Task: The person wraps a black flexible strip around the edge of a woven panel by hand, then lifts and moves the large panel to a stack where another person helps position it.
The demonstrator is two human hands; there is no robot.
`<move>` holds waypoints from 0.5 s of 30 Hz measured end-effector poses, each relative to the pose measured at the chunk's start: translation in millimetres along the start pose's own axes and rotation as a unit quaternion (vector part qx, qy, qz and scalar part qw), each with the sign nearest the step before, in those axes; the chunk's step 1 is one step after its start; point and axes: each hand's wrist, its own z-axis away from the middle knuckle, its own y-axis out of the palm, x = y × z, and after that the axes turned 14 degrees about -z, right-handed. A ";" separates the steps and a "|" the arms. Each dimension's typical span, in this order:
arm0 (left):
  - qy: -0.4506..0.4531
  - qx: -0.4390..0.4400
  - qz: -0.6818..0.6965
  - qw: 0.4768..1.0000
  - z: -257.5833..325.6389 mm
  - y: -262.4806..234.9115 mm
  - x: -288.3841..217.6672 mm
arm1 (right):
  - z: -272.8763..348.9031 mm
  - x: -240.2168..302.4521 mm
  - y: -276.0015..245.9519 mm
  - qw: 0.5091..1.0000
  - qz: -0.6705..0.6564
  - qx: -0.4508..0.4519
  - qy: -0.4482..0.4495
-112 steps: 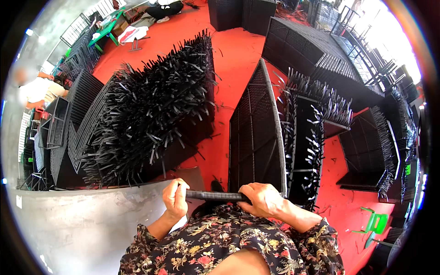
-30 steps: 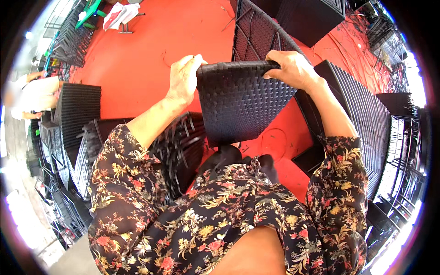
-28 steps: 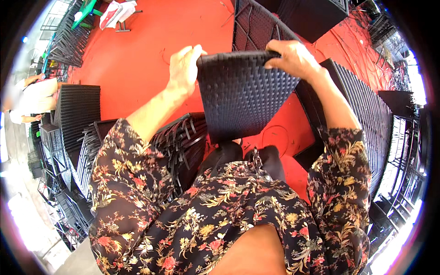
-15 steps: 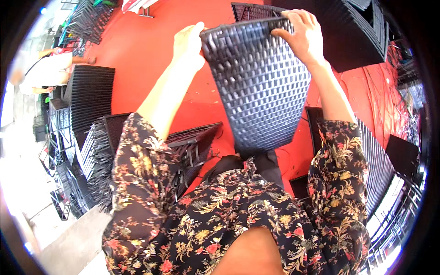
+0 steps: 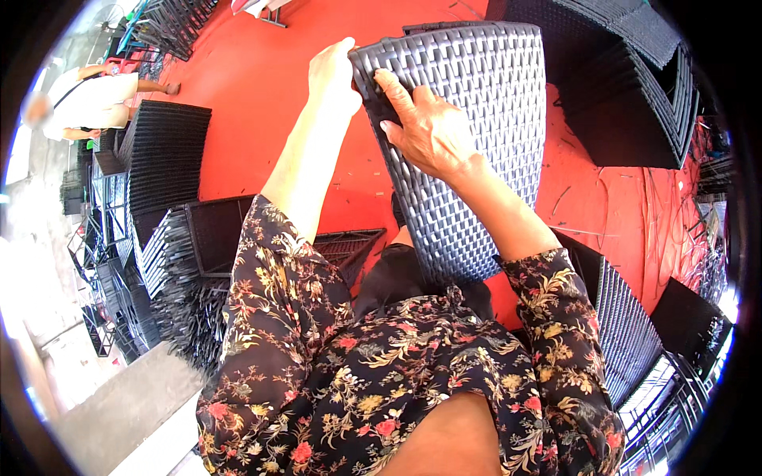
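A dark woven wicker panel [image 5: 492, 119] stands upright before me, its lower end near my lap and its woven face toward me. My left hand [image 5: 332, 75] grips its upper left corner, with the fingers partly hidden around the edge. Across the weave near that same edge lies my right hand [image 5: 429, 131], index finger and thumb stretched out, touching the panel without closing around it. What is behind the panel is mostly hidden.
Stacked dark woven panels [image 5: 171, 155] stand at the left, and a large stack [image 5: 635, 103] at the far right. Another ribbed stack [image 5: 627, 333] is near my right elbow. Loose strands [image 5: 647, 214] lie on the red floor [image 5: 262, 87]. A person [image 5: 91, 99] is at the far left.
My right hand has left the panel's upper right edge and moved left and down onto its face. The panel has turned more squarely toward me. My left hand stays at its corner.
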 end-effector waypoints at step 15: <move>-0.052 -0.021 0.109 0.992 20.4 -66.9 47.8 | 38.7 56.8 32.4 0.992 0.004 0.109 0.058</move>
